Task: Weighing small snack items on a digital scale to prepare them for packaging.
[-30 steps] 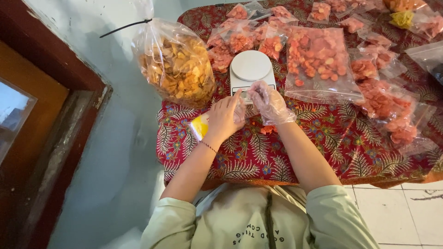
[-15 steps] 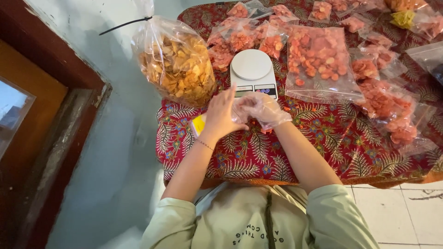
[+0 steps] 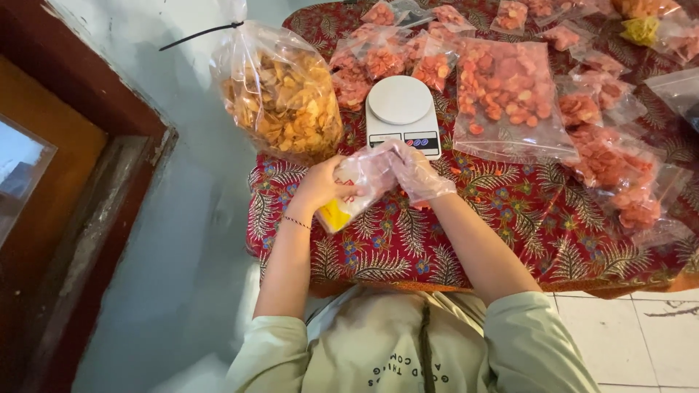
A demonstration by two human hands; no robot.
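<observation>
- A red leaf-patterned tablecloth (image 3: 510,233) covers the table.
- A big bag of yellow chips (image 3: 280,102) stands left of the white scale (image 3: 400,113).
- The gloved right hand (image 3: 415,171) and bare left hand (image 3: 320,185) together grip a small clear pouch (image 3: 349,189) near the scale.

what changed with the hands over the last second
The left hand drew back from the scale's edge and now grips the clear plastic bags with the yellow label. The gloved right hand pulled back too, fingers in the plastic. The white scale, big chip bag and red snack packets stayed put.
</observation>
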